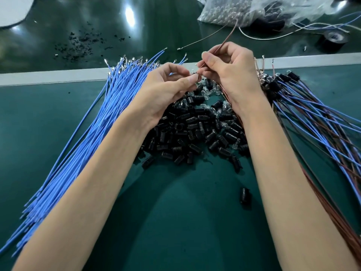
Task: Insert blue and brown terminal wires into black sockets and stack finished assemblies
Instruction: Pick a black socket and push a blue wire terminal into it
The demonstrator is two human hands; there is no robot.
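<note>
Item: one brown wire (224, 41), thin and insulated, crimped metal terminal at its near end; held above the middle of the bench (195, 212), its free length rising toward the far edge. Right hand (230, 69): thumb and forefinger pinch the wire just behind the terminal. Left hand (168, 89): thumb and forefinger pinch a small part (194, 76) at the wire's tip; too small to tell whether it is a socket or a bulb. Handling, judged: very light and limp along its length, so it wants gripping close to the terminal, where it is stiffest; the crimp looks easily bent and should go in straight. Stock: blue wires (101, 114), a large fanned bundle from the near left corner toward the far edge, equally floppy; black sockets (195, 130), a loose heap mid-bench mixed with clear bulbs, hard, light and likely to roll, best held by the barrel; one stray socket (245, 195) nearer the front edge. Finished assemblies (304, 106): stacked along the right edge, sockets toward the far edge. Sundries beyond the far edge: plastic bag of bulbs (254, 10), black tape roll (334, 39).
</note>
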